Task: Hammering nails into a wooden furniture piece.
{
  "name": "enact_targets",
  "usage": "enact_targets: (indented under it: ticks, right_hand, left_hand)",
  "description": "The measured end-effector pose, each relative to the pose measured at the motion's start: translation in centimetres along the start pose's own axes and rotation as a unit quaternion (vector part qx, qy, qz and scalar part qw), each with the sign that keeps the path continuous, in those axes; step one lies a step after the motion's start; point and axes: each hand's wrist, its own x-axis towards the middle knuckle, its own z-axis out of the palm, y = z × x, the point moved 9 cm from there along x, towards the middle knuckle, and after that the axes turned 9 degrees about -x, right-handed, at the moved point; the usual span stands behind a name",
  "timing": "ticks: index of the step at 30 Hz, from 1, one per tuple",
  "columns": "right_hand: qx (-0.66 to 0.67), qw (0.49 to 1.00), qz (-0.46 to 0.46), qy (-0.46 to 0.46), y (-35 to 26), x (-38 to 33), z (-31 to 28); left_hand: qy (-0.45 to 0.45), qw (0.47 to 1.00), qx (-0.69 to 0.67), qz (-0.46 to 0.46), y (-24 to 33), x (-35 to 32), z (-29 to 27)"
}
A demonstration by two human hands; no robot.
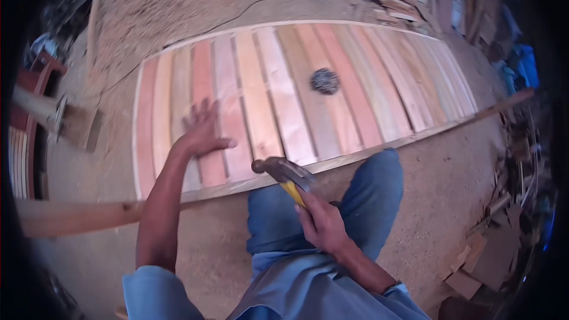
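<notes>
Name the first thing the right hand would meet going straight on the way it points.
With the hammer leading, the right hand would probably meet the near wooden rail first; its height is unclear, so it might pass over onto the slats.

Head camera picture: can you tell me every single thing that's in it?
Boards: more than ten, pink, tan and brown, middle
Hammer: one, dark head, yellow handle, near edge of the boards
Round clump: one, dark grey, on the boards; too blurred to name
Cord: one, black, on the far floor
Scrap wood: many, brown, far right
Blurred edge clutter: uncountable, mixed colours
Legs: two, blue trousers, below the boards
Left hand: one, spread over the boards
Right hand: one, gripping the hammer
</notes>
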Motion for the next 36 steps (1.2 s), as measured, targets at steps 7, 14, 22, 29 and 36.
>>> enact_targets:
  ticks: [7,14,22,29,36]
  right_hand:
    - [-0.044,0.979,0.193,0.046,8.7,-8.7,-14.2]
    - [0.064,0.952,0.281,0.103,17.5,-13.7,-15.0]
    - [0.112,0.966,0.204,0.109,19.5,-14.2,-15.4]
    - [0.146,0.957,0.222,0.112,19.7,-14.2,-15.2]
    - [0.134,0.955,0.222,0.145,18.4,-14.3,-15.2]
  left_hand:
    - [0.202,0.952,-0.144,0.178,10.7,0.0,-1.7]
    - [0.275,0.895,-0.255,0.24,27.4,9.1,-0.3]
    - [0.191,0.951,-0.177,0.165,30.5,15.1,0.9]
    - [0.238,0.928,-0.238,0.158,29.5,15.2,0.9]
    - [0.26,0.891,-0.302,0.217,31.5,13.7,-1.0]
